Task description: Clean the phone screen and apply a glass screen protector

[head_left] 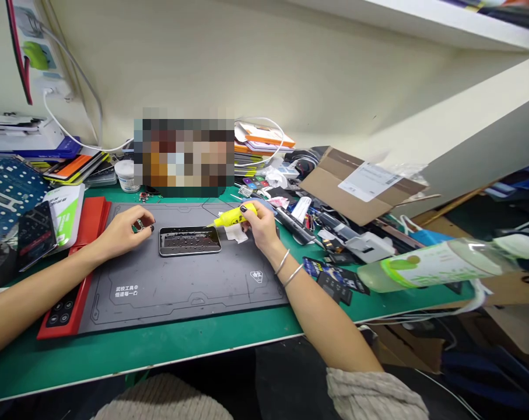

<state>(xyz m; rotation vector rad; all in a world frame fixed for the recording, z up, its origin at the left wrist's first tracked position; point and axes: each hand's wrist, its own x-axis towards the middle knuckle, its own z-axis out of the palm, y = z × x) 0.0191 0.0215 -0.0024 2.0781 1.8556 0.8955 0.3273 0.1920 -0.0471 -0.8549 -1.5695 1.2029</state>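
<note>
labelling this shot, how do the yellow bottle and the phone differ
Colour: the yellow bottle is bright with dark print, while the phone has a dark, glossy face and pale edge.
Shape: the bottle tapers to a thin nozzle; the phone is a flat, rounded rectangle.
Pose: the bottle is held tilted in the right hand, whereas the phone lies flat on the grey mat.
Shared: nothing else plain.

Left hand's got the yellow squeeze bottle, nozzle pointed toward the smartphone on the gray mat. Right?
Wrong hand. The head view shows the right hand gripping the yellow squeeze bottle; the left hand is beside the smartphone. The nozzle does point toward that phone, on the gray mat.
</note>
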